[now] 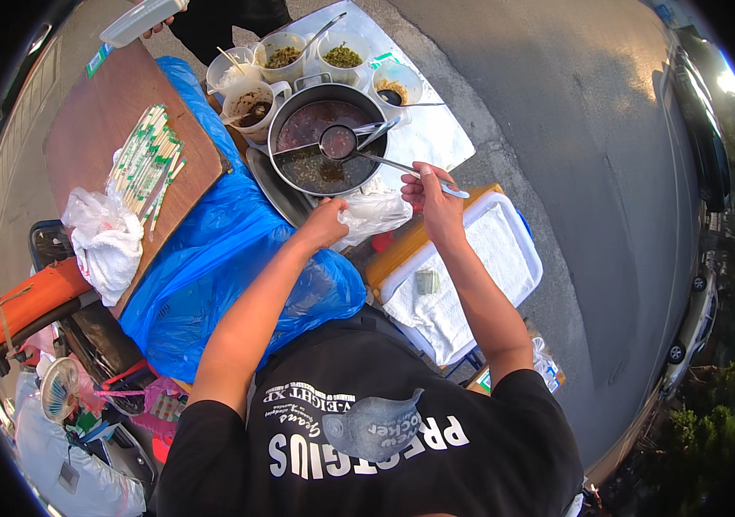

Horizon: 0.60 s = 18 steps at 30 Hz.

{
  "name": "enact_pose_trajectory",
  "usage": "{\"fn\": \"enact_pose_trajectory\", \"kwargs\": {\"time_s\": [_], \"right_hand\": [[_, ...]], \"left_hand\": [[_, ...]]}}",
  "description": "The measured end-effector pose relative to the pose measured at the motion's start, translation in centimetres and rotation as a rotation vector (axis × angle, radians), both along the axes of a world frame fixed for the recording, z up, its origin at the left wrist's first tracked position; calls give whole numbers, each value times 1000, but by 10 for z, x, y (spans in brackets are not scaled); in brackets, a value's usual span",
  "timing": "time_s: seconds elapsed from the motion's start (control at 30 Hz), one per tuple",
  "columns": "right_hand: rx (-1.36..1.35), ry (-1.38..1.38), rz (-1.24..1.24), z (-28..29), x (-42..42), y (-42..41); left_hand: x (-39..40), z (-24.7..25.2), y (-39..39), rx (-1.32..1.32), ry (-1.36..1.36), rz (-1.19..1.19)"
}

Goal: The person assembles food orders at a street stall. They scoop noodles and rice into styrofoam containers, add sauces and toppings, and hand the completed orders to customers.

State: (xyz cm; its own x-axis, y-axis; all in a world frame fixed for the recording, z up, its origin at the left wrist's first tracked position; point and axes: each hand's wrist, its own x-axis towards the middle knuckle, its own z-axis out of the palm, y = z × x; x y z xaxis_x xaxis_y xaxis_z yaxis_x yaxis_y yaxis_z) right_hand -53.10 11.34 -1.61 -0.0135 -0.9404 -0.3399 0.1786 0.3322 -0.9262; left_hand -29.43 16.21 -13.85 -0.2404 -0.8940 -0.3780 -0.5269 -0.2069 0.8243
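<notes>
A divided metal pot with dark reddish broth on one side and brown broth on the other stands before me. My right hand grips the handle of a metal ladle, whose bowl is over the pot near its divider. A second utensil with a metal handle leans in the pot. My left hand is at the pot's near edge, beside a clear plastic bag; whether its fingers hold the bag or touch the rim, I cannot tell. Under the pot's left side shows a dark metal tray.
Plastic jugs of toppings, including one with chopped greens, stand behind the pot. Wrapped chopsticks lie on a wooden board at left. A towel-covered white tray is at right. Another person's hand holds a plastic container.
</notes>
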Motion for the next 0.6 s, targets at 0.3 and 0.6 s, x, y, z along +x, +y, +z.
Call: {"fn": "enact_pose_trajectory", "kwargs": {"time_s": [0.3, 0.6], "right_hand": [[-5, 70, -48, 13, -61, 109], [-99, 266, 128, -36, -33, 168]], "left_hand": [[-8, -3, -4, 104, -89, -8], [-28, -10, 2, 224, 24, 36]]}}
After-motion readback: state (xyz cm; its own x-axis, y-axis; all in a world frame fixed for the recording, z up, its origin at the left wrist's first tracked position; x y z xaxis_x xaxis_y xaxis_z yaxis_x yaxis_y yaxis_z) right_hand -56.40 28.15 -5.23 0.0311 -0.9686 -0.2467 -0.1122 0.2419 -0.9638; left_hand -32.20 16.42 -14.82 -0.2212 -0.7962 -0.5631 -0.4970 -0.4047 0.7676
